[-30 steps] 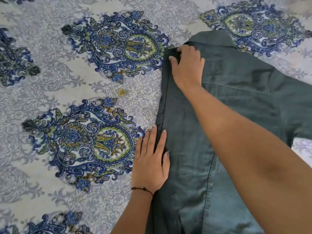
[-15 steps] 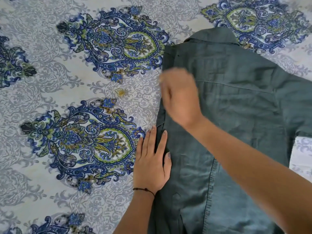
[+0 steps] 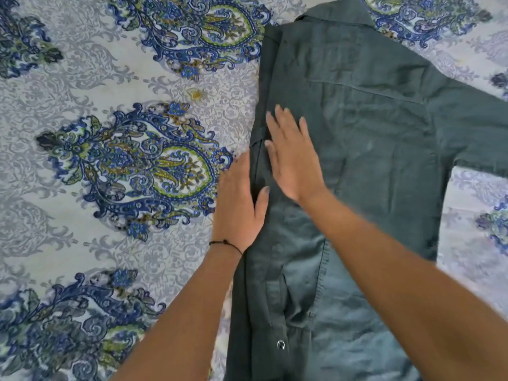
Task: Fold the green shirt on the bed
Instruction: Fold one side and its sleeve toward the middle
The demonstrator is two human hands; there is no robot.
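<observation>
Right hand [image 3: 295, 160] lying flat, fingers straight and spread, pressing on the green shirt [image 3: 384, 174] near its folded left edge. Left hand [image 3: 239, 207] lying flat just beside it, fingers straight along that edge, thumb resting on the cloth. Neither hand gripping anything. Thin black cord [image 3: 226, 243] sitting on left wrist. Shirt lying spread on patterned bedsheet [image 3: 110, 86], collar [image 3: 332, 15] pointing away, one sleeve [image 3: 478, 127] reaching out right.

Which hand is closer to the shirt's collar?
Right. The right hand lies flat on the shirt below the collar; the left hand sits farther down, on the shirt's folded edge.
</observation>
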